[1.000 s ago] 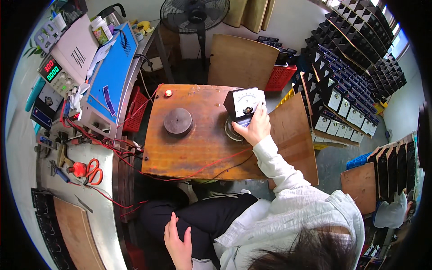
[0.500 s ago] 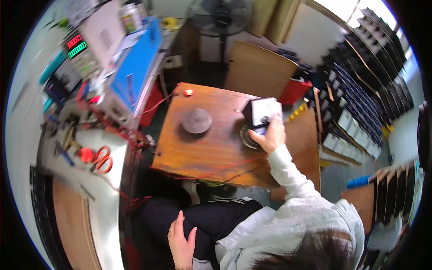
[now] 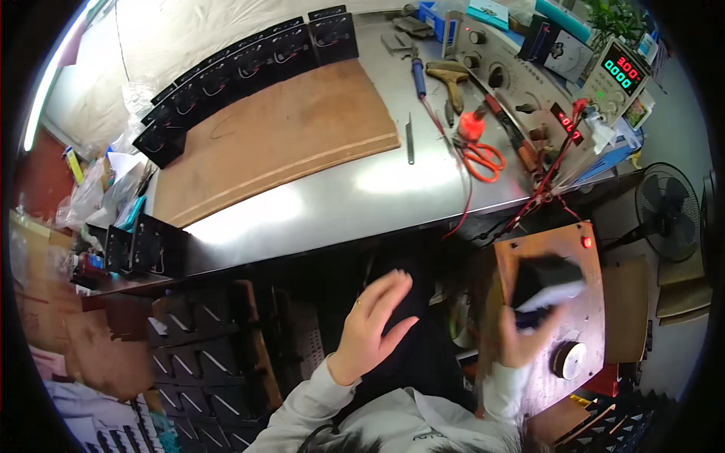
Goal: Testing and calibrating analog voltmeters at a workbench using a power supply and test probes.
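Gripped in the right hand is a dark box-shaped panel meter with a pale face, blurred in this view, held just above a small brown wooden board; the fingers are closed around its lower edge. On the same board, a round black disc with a pale centre is seen near the wrist, and a small red lamp is lit at the board's far corner. The left hand is shown empty, fingers spread and slack, held over the dark lap and touching nothing that can be made out. Beyond the hands, a steel bench is laid with a large brown board, a row of black meters, orange-handled scissors and a soldering iron. Red leads are run from a power supply with lit displays down toward the small board. A floor fan stands at the right.
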